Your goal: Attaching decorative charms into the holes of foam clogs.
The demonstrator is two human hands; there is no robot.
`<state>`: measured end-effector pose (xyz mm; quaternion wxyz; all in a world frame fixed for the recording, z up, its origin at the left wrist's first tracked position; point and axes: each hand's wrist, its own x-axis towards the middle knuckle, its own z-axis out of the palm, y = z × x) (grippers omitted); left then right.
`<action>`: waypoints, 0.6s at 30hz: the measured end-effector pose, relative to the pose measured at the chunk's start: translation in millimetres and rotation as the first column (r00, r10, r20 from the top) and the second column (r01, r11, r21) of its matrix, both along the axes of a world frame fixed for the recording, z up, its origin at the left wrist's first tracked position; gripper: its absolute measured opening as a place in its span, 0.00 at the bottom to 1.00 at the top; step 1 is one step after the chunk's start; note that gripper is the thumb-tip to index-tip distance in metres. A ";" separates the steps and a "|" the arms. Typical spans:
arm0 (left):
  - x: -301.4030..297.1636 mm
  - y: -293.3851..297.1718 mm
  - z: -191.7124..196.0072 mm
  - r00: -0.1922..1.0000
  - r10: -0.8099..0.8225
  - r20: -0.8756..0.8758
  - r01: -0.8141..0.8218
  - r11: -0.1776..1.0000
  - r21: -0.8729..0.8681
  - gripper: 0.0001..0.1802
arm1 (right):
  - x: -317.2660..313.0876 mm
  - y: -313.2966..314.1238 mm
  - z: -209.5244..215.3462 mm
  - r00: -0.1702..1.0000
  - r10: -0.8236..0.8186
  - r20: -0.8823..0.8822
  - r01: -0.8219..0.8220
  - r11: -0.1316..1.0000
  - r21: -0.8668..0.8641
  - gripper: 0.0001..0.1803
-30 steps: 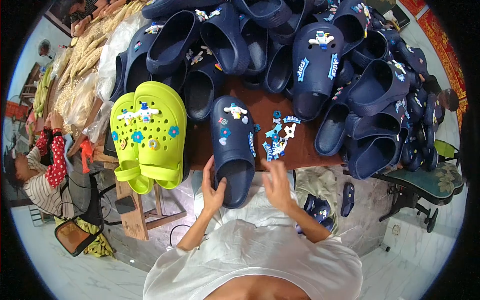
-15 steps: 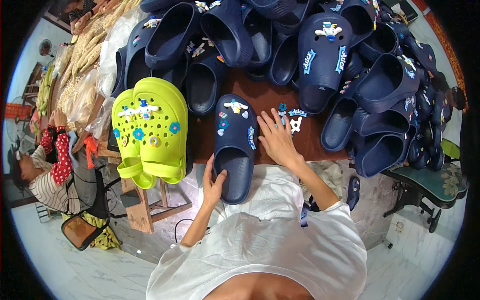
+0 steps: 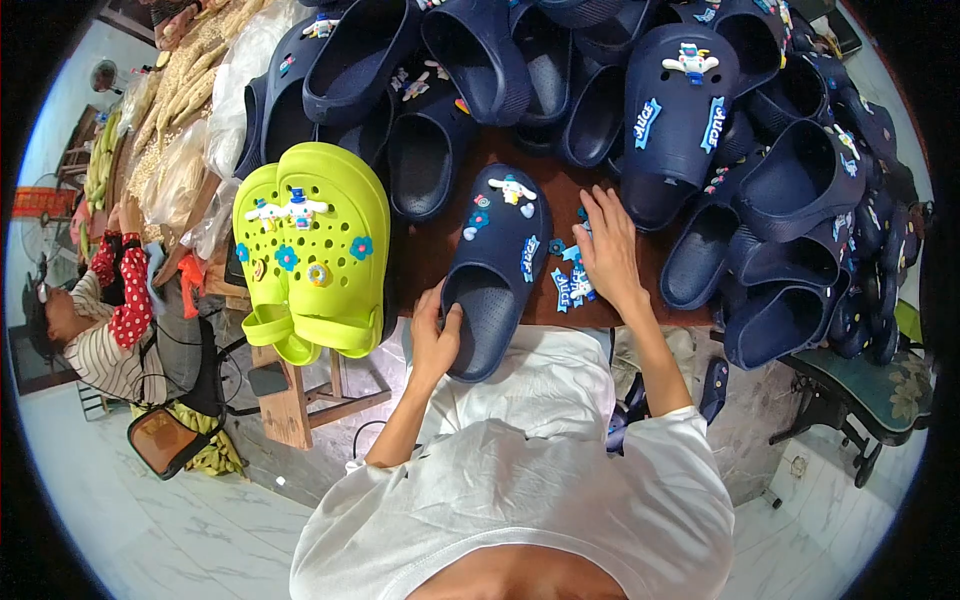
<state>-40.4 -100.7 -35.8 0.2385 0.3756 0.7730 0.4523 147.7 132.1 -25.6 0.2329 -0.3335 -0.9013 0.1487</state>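
Observation:
A navy clog (image 3: pixel 505 262) lies in front of me on the brown table, toe pointing away and slightly right. Several charms sit on its upper: a white character, a flower, a heart and a lettered blue banner. My left hand (image 3: pixel 435 330) grips its heel end, thumb over the rim and fingers along the outer side. Just right of the clog, my right hand (image 3: pixel 612 250) is spread flat with fingers apart. It rests over a small pile of loose charms (image 3: pixel 572 285), partly covering them; white and blue banner pieces show beside the palm.
Lime-green clogs (image 3: pixel 325 235) with charms stand at the left. Navy clogs (image 3: pixel 790 185) are heaped along the back and right. The brown table (image 3: pixel 408 285) ends near my lap. At far left a seated person (image 3: pixel 115 325) is beside corn cobs (image 3: pixel 190 95); a chair (image 3: pixel 860 395) stands right.
The clog has tilted, its toe swinging right, with my left hand still on the heel. My right hand has shifted right, and loose charms now lie nearer the table's front edge.

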 end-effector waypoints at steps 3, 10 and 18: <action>-0.3 6.6 -0.4 1.000 0.011 -0.023 -0.010 0.999 0.050 0.25 | -4.3 2.9 -6.6 0.999 0.007 0.032 -0.007 1.000 -0.007 0.26; 25.2 9.4 38.9 0.958 0.169 -0.230 -0.133 0.977 0.166 0.26 | 8.9 -8.4 -18.7 0.994 0.037 0.100 -0.027 0.995 -0.099 0.23; 52.0 34.7 48.5 0.994 0.004 0.110 -0.032 0.968 0.247 0.24 | -0.7 -20.6 13.4 0.971 -0.061 -0.229 0.030 0.990 -0.136 0.10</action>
